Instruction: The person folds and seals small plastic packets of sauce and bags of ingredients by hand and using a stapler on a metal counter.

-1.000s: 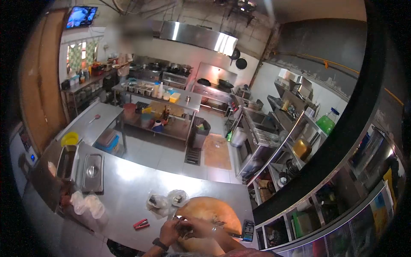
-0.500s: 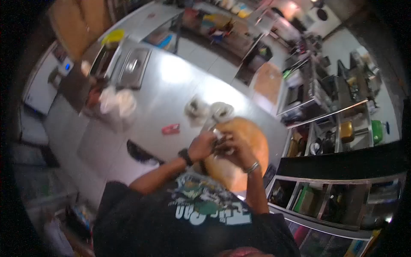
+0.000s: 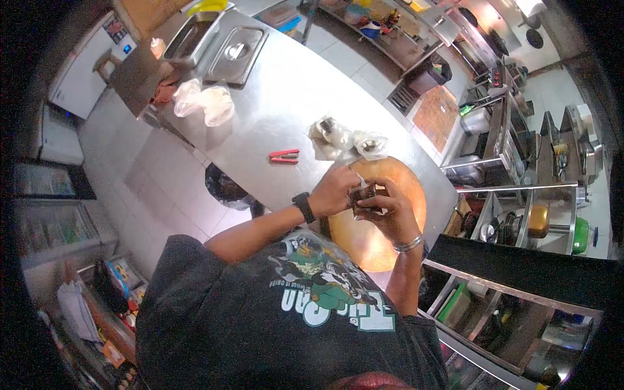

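Over a round wooden board [image 3: 390, 224], both hands meet at a small dark packet [image 3: 362, 195] with a clear plastic edge. My left hand [image 3: 333, 190], with a black watch at the wrist, pinches the packet's upper left side. The fingers of my right hand [image 3: 392, 211] wrap round its right side, and a metal bracelet circles that wrist. Two tied plastic bags [image 3: 335, 138] with dark contents lie just beyond the board. A red stapler [image 3: 284, 156] rests on the steel table [image 3: 260, 123] to the left of the hands.
Toward the table's far left are white plastic bags [image 3: 203, 104], a lidded steel tray [image 3: 235, 55], an open steel tray [image 3: 192, 36] and a yellow bowl [image 3: 208, 6]. Shelves with a green container [image 3: 580, 236] stand at the right. A black bin bag [image 3: 224, 187] hangs below the near edge.
The view has tilted down and turned, bringing the dark shirt into sight. Both hands stay together over the board, with the small packet now more clearly visible between them.
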The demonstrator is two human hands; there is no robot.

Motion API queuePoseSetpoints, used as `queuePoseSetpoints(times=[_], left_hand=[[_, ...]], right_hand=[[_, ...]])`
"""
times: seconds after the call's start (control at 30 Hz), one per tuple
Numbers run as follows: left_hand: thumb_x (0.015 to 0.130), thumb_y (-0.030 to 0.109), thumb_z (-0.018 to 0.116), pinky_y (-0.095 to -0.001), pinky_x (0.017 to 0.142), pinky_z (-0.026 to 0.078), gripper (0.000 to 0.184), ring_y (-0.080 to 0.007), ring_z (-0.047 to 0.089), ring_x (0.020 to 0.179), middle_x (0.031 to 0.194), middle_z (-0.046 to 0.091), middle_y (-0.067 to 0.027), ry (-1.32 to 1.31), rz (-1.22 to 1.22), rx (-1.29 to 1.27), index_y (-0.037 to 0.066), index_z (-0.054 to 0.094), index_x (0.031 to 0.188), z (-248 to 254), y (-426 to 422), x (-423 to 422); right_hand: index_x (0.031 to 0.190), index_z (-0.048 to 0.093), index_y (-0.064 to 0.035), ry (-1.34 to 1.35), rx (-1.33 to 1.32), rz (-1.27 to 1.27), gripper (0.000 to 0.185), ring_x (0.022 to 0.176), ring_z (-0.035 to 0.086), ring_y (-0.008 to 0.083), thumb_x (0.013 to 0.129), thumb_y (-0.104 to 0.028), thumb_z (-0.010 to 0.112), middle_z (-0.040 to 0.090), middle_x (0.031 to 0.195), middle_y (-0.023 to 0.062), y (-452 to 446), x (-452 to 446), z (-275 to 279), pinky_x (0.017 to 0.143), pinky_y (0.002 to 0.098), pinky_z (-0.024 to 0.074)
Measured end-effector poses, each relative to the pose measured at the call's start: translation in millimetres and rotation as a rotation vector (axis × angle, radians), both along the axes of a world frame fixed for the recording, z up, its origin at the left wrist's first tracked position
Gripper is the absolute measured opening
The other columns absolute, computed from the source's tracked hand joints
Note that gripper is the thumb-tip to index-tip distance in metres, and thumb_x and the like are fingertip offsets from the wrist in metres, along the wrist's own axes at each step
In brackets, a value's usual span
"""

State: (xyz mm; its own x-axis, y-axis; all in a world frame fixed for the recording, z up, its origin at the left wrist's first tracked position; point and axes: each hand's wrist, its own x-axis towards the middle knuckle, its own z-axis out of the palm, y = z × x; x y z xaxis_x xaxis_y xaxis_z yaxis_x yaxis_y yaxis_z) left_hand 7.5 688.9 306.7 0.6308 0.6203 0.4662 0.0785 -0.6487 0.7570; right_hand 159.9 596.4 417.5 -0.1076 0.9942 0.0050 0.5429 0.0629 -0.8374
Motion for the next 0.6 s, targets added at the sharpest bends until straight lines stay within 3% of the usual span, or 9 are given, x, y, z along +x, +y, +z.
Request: queuePoseSetpoints(times=[0.2,0.43,0.6], left_hand=[[0.066,0.014,0.077,-0.0419,0.077,0.047,0.024,-0.0321,0.056,0.088,0.084,0.060,-0.0084,-0.145,-0.022,-0.143,0.007,0.058,0.080,-9,-8,7],[0.066,0.012,0.076,-0.0427,0.077,0.047,0.024,-0.0322,0.056,0.088,0.085,0.060,-0.0083,-0.130,-0.088,-0.192,0.007,0.059,0.082,-11,-8,8],[0.065,0.013,0.077,-0.0425,0.077,0.047,0.025,-0.0325,0.056,0.086,0.082,0.059,-0.0095,-0.139,-0.058,-0.180,0.006,0.059,0.082,-11,-9,10]], right_hand=[[0.090,0.073,-0.0023,-0.041,0.012,-0.023,0.023,0.098,0.069,0.0243,0.069,0.005,0.079,0.062,0.119,0.0133,-2,-5,9,0.080,0.0320,0.0590],[0.085,0.073,-0.0014,-0.120,0.058,0.003,0.016,0.092,0.069,0.0244,0.071,0.006,0.076,0.067,0.105,0.0124,3,-15,31,0.075,0.0312,0.0590],[0.086,0.075,-0.0021,-0.181,0.094,0.007,0.022,0.088,0.069,0.0204,0.065,0.003,0.080,0.069,0.099,0.0094,3,-14,27,0.076,0.0291,0.0566]])
